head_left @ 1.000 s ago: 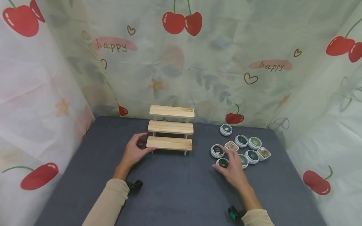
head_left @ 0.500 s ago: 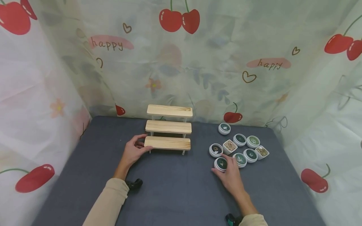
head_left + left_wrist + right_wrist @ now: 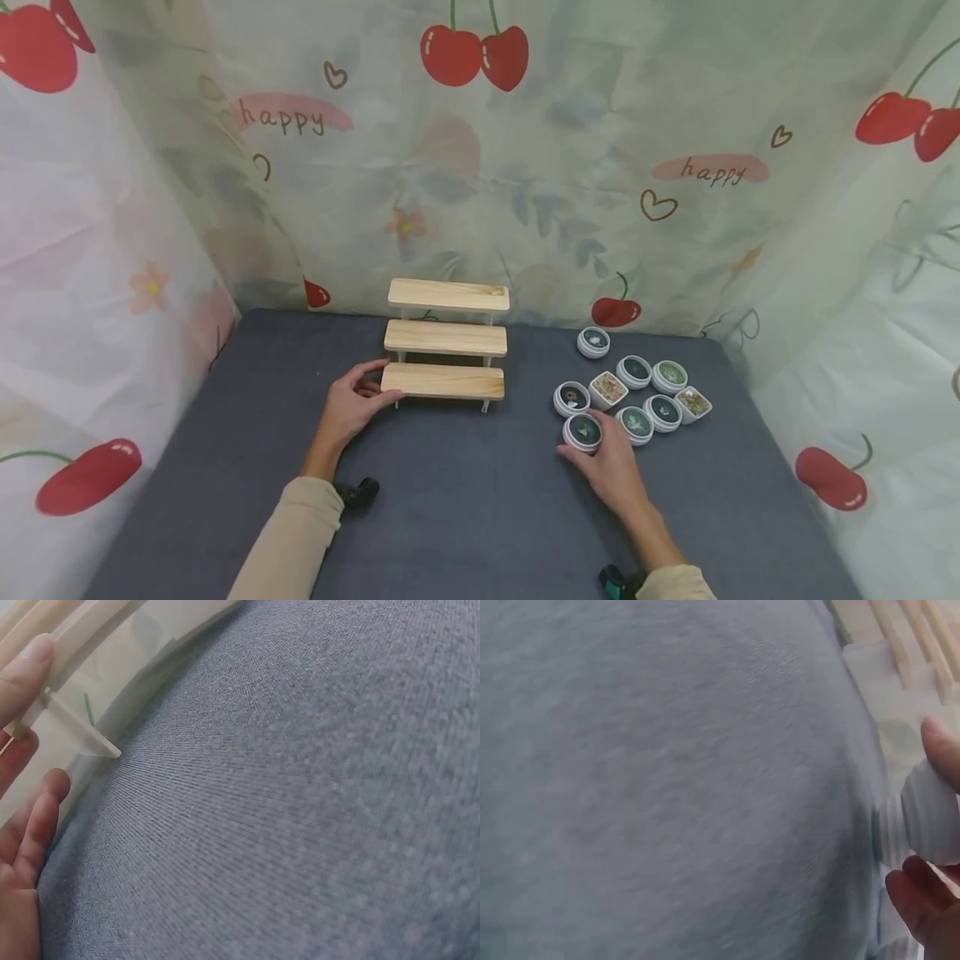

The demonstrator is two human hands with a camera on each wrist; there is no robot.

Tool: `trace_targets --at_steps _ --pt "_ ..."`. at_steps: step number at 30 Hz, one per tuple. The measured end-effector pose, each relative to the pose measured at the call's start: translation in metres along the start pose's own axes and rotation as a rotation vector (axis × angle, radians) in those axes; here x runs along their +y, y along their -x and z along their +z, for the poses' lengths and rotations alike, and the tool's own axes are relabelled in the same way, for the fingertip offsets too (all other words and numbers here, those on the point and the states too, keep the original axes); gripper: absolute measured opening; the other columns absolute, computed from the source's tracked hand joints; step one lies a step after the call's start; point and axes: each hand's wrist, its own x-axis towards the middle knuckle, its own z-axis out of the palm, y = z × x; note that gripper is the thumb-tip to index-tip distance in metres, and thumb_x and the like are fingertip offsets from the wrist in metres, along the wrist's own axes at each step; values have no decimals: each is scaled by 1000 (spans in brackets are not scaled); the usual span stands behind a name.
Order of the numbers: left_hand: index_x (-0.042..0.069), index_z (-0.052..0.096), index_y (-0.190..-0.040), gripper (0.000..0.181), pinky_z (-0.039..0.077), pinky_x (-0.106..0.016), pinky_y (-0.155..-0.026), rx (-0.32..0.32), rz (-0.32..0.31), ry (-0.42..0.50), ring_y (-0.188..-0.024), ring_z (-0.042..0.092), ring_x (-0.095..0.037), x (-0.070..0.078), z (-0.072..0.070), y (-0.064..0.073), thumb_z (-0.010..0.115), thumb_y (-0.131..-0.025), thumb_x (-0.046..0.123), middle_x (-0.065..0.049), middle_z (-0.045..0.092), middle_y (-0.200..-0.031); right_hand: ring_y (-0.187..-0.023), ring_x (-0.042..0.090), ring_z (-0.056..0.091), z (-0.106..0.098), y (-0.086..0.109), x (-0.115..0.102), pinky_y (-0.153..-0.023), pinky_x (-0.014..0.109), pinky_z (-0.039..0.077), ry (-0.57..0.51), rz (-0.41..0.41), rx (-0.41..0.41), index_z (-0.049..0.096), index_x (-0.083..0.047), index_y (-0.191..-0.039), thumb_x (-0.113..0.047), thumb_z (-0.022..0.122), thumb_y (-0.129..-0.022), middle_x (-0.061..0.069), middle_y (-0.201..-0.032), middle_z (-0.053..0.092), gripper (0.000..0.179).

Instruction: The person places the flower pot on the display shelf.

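Observation:
A three-tier wooden display stand point(image 3: 445, 338) with pale shelves and clear legs stands near the back of the table. My left hand point(image 3: 351, 414) holds the left end of its lowest shelf point(image 3: 90, 634), thumb in front and fingers behind. My right hand point(image 3: 611, 467) grips a small round white pot point(image 3: 582, 432) with a dark green top, thumb on one side and fingers on the other. In the right wrist view the white side of this pot point(image 3: 930, 817) shows between thumb and fingers, overlapping a ribbed white pot behind it.
Around my right hand are several more round white pots point(image 3: 635, 426) with green or dark tops. Two square white cups point(image 3: 608, 389) hold small grainy bits. One pot point(image 3: 593, 342) sits apart toward the back. Patterned curtain point(image 3: 480, 167) encloses the grey table point(image 3: 450, 517).
My right hand has come in around the white pot and now grips it; the pot has shifted slightly. My left hand keeps its place on the stand. The head view has tilted a little.

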Motion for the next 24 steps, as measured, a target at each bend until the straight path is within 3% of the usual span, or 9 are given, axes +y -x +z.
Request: trace_targets --at_steps 7,14,18,24 --pt "29 68 -131 66 51 -24 -71 12 -19 1 -84 64 -15 -1 0 1 92 -72 46 -8 70 -107 -119 32 58 -3 -16 -17 -100 50 44 -29 -15 -69 58 -5 -137 -37 92 -74 17 -129 61 79" --pt "28 68 -131 65 50 -24 -70 26 -12 1 -84 64 -17 0 -2 2 91 -73 45 -6 70 -116 -90 14 51 2 -28 -41 -78 27 46 -89 -2 -161 58 -21 -142 -43 90 -76 8 -120 53 76" --pt "29 68 -131 64 50 -24 -70 27 -11 -6 -84 64 -16 1 -1 1 91 -73 46 -5 71 -117 -88 12 50 10 -37 -58 -76 22 46 -149 -7 -164 55 -18 -145 -36 90 -78 10 -118 50 78" --pt "28 68 -131 65 51 -25 -72 17 -20 2 -87 65 -18 2 -1 1 91 -73 46 -8 72 -113 -94 16 52 26 -52 -89 -79 27 49 -267 -19 -191 48 -7 -145 -30 91 -78 10 -119 52 83"
